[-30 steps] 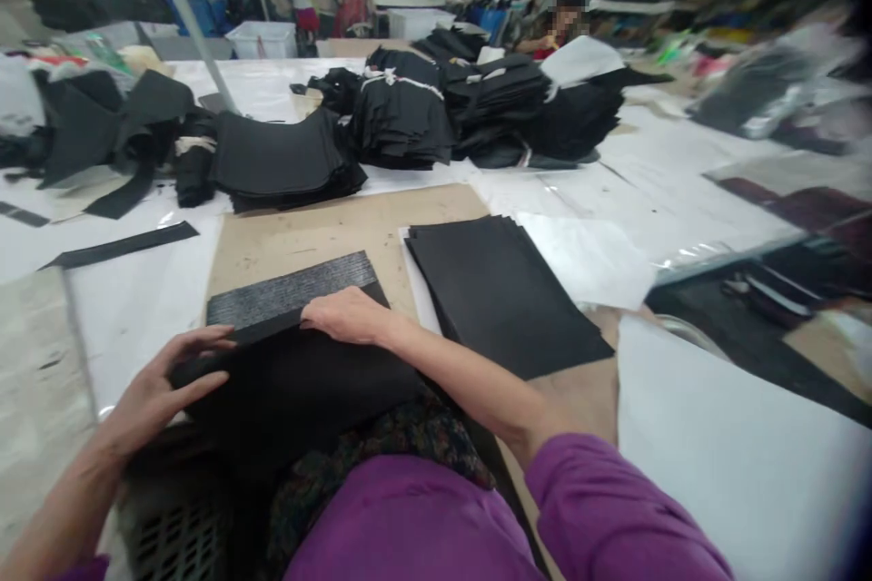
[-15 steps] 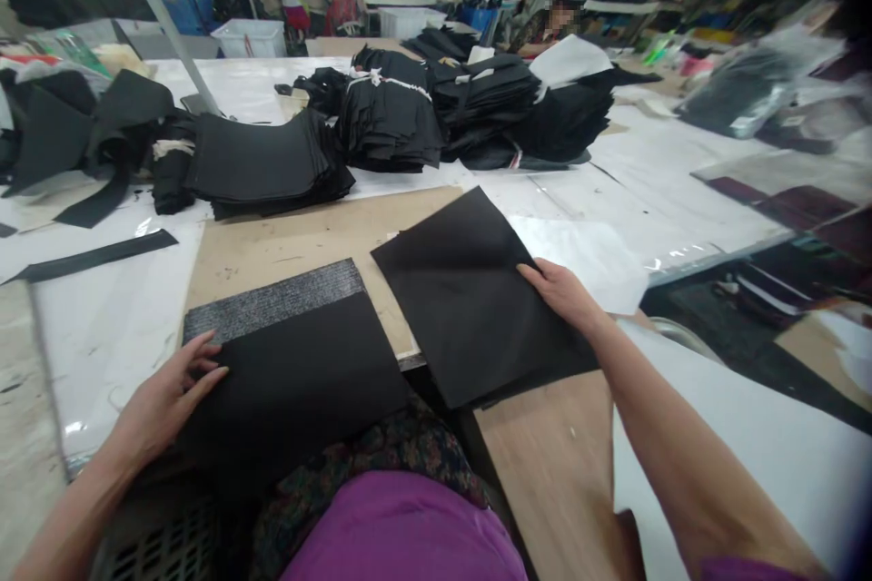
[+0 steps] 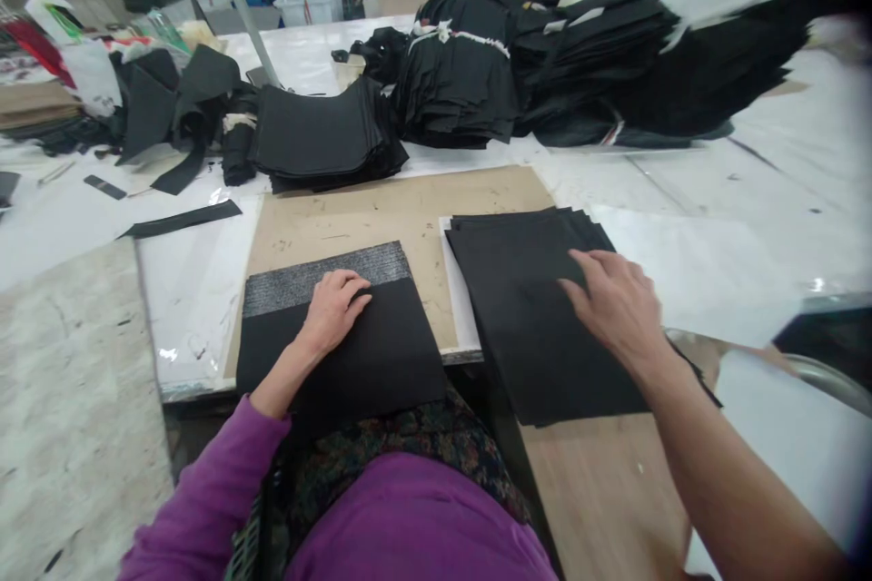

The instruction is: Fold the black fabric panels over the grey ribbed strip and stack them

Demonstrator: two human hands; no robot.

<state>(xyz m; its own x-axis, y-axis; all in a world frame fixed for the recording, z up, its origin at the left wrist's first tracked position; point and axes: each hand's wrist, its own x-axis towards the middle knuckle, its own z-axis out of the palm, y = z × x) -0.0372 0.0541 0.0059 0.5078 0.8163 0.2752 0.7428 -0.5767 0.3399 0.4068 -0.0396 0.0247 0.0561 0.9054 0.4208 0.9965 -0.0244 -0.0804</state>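
A black rectangular sheet with a speckled grey band along its far edge lies partly on the table, its near part toward my lap. My left hand rests on it at the lower edge of the band, fingers slightly bent and thumb apart, gripping nothing. To the right is a stack of plain black sheets, its far edges unevenly fanned. Over the stack's right part is my right hand, open, thumb and fingers spread. Whether its fingertips touch the top sheet I cannot tell.
Beige board lies under the work on the white table. Behind it stand a curved black stack, a tied black bundle and more dark piles. A metal pole rises at back left. White paper lies at right.
My right hand has let go of the tilted black sheet, which now lies on the right stack. My left hand has moved from the banded sheet's left edge toward its middle. The view has shifted.
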